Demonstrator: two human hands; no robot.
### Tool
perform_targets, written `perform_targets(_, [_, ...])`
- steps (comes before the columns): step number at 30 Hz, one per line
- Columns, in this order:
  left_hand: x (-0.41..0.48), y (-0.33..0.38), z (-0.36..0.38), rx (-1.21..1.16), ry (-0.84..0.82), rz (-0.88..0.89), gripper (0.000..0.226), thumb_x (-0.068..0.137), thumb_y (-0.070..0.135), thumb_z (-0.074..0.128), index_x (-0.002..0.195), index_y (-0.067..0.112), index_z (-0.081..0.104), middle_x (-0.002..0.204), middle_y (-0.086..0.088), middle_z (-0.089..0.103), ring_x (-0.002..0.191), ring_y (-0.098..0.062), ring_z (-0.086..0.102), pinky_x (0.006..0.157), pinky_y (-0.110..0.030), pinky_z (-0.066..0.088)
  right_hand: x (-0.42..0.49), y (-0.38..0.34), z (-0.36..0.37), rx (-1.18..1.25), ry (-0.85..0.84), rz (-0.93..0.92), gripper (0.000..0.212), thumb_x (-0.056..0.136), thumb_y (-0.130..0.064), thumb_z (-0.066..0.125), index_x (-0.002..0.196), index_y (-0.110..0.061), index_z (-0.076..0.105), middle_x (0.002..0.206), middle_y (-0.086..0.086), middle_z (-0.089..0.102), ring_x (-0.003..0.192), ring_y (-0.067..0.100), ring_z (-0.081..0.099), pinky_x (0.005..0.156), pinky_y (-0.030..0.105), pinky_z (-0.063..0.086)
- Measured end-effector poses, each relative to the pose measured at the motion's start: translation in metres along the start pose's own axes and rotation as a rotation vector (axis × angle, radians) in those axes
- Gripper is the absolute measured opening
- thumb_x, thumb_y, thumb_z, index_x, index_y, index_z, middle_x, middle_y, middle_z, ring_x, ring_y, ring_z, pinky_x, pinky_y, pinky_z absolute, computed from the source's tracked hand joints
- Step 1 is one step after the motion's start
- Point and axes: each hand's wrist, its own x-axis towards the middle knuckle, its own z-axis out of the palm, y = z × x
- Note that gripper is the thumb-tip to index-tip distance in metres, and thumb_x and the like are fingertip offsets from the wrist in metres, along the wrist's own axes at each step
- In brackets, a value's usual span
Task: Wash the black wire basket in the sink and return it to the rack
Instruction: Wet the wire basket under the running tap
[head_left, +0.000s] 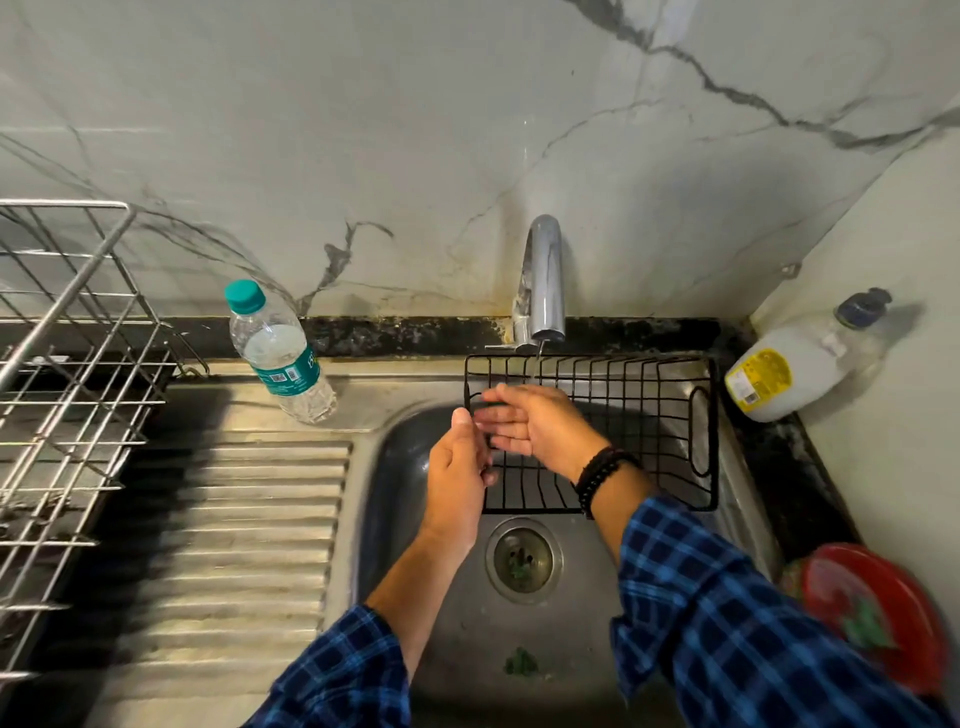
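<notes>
A black wire basket (649, 410) of rectangular shape is held inside a stainless steel sink (410, 452), tilted against the back wall of the bowl and directly below a curved chrome tap (543, 280). A thin stream of water (536, 364) runs from the tap onto the basket's left part.

The basket's left end is gripped by the left hand (457, 467), whose fingers (480, 462) are curled round the wire. The right hand (535, 421) is laid across the same end under the stream, its fingers (498, 415) straight and spread, holding nothing. A black beaded bracelet (597, 478) is worn on the right wrist, and both arms are covered by blue checked sleeves (727, 613).

A round metal drain (523, 558) is seen in the sink floor, near the basket's front edge. To the left, a clear plastic water bottle with a teal cap (278, 353) stands behind the ribbed steel draining board (249, 519), beside a silver wire dish rack (67, 364). On the dark stone table (779, 452) at the right, a white soap bottle with a dark pump (795, 364) stands in the corner, and a red plate (878, 613) is seen blurred at the near edge.
</notes>
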Motion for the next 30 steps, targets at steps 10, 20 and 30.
perform_targets(10, [0.0,0.005,-0.026,0.018,0.131,0.075,0.059,0.109,0.038,0.03,0.051,0.031,0.039,0.055,0.01,0.029,0.052,-0.008,0.029,0.053,-0.025,0.032,-0.008,0.014,-0.046,-0.658,0.782,-0.054,0.022,0.097,-0.029,0.053,0.095,-0.009,0.063,0.08,0.007,0.068,0.071,0.026,0.064,0.05,0.023,0.039])
perform_targets(20, [0.004,0.024,-0.026,-0.081,0.135,-0.237,0.054,0.103,0.054,0.04,0.056,0.025,0.039,0.053,0.004,0.031,0.042,-0.009,0.032,0.038,-0.018,0.023,-0.016,0.01,0.009,-1.022,0.098,-0.195,0.015,0.1,-0.031,0.056,0.106,-0.019,0.062,0.097,0.0,0.069,0.087,0.016,0.067,0.076,0.033,0.056])
perform_targets(30, [-0.011,0.026,-0.046,-0.007,0.105,-0.23,0.058,0.101,0.056,0.039,0.052,0.027,0.036,0.053,0.006,0.029,0.045,-0.01,0.029,0.036,-0.017,0.025,-0.014,-0.004,-0.055,-0.306,0.562,0.124,0.03,0.1,-0.028,0.049,0.11,-0.005,0.065,0.087,0.011,0.074,0.08,0.027,0.071,0.073,0.037,0.058])
